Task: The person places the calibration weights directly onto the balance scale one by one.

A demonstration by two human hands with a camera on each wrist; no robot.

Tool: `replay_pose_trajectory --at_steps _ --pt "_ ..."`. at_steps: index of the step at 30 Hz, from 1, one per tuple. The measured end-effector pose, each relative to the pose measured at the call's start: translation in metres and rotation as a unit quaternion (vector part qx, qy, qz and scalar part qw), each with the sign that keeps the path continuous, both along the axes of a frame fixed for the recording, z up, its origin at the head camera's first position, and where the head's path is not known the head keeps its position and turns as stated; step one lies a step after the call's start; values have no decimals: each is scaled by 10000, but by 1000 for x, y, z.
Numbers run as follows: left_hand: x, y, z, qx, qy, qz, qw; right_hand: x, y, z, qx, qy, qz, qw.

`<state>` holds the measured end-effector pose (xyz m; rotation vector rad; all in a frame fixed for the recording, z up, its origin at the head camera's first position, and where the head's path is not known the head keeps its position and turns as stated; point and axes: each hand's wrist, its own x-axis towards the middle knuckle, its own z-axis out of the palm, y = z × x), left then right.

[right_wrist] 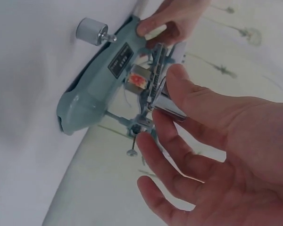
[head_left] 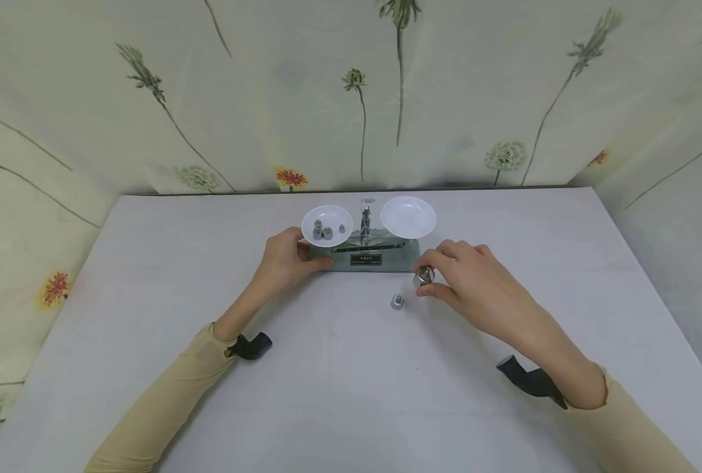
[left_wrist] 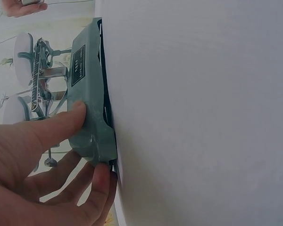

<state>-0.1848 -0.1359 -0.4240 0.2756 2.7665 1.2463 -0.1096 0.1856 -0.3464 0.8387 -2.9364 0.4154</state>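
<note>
A green double-pan balance scale [head_left: 351,263] stands toward the far side of the table, with a white pan on each side. My left hand [head_left: 286,256] grips the left end of its base, thumb on the front face and fingers round the end, as the left wrist view shows. Between thumb and fingertips, my right hand [head_left: 475,289] pinches a shiny cylindrical metal weight [right_wrist: 170,107], held off the table near the base's right end. One knobbed weight [head_left: 397,302] stands on the table in front of the scale. Several small weights [head_left: 327,233] sit in the left pan [head_left: 327,211].
Nothing lies in the right pan [head_left: 408,217]. A white cloth covers the table [head_left: 339,394], and a flower-patterned curtain [head_left: 304,98] hangs behind its far edge. Black wrist mounts [head_left: 253,346] are worn at both sleeve cuffs.
</note>
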Motion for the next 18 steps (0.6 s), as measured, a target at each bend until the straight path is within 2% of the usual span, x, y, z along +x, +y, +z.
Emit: replay_pose_trajectory --at_steps 9,18 --pt "0 0 0 14 -55 14 10000 0 -1 8 9 127 -3 9999" --pt "0 0 1 -17 -45 10 10000 -1 -3 17 64 70 -54 9999"
